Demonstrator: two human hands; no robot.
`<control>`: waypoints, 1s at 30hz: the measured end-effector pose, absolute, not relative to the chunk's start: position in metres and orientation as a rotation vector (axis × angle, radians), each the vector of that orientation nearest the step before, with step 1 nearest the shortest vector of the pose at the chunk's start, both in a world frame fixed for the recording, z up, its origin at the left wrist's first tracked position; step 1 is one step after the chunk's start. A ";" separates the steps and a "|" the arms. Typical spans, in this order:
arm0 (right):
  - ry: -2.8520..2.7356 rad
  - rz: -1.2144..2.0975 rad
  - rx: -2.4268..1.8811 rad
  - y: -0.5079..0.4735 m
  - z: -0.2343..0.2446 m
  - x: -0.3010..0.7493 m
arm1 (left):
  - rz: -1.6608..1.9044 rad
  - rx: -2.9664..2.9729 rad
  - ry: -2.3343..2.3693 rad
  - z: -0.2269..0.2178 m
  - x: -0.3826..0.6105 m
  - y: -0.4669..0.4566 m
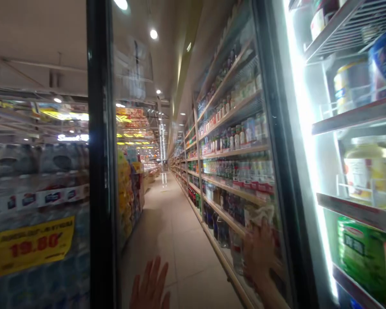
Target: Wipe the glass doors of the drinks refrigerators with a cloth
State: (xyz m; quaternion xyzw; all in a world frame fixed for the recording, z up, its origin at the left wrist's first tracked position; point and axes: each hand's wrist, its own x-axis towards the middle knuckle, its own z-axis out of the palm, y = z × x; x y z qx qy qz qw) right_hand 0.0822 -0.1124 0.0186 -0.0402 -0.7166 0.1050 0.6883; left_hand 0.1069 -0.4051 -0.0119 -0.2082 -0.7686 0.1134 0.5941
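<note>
A glass fridge door in a black frame stands swung open in front of me, and I see the shop aisle through it. My left hand is at the bottom, fingers spread, flat by the glass and holding nothing. My right hand is raised near the door's right edge. It presses what looks like a pale crumpled cloth against the glass. Blur hides the grip.
The lit fridge interior on the right has wire shelves with tubs and green packs. A long aisle runs ahead between drink shelves and a stacked display. A yellow price sign hangs at left.
</note>
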 end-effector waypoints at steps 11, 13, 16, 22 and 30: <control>-1.653 0.238 -0.018 -0.136 -0.009 0.094 | 0.259 -0.388 -1.859 -0.014 0.125 -0.392; -1.774 0.155 0.309 -0.158 -0.013 0.096 | 0.275 -0.372 -1.870 -0.021 0.127 -0.394; -1.847 0.064 0.511 -0.166 -0.017 0.096 | 0.318 -0.380 -1.885 -0.033 0.126 -0.403; -1.738 0.235 0.018 -0.157 -0.016 0.093 | 0.313 -0.385 -1.872 -0.045 0.121 -0.411; -1.732 0.194 0.114 -0.157 -0.024 0.098 | 0.328 -0.393 -1.880 -0.043 0.125 -0.408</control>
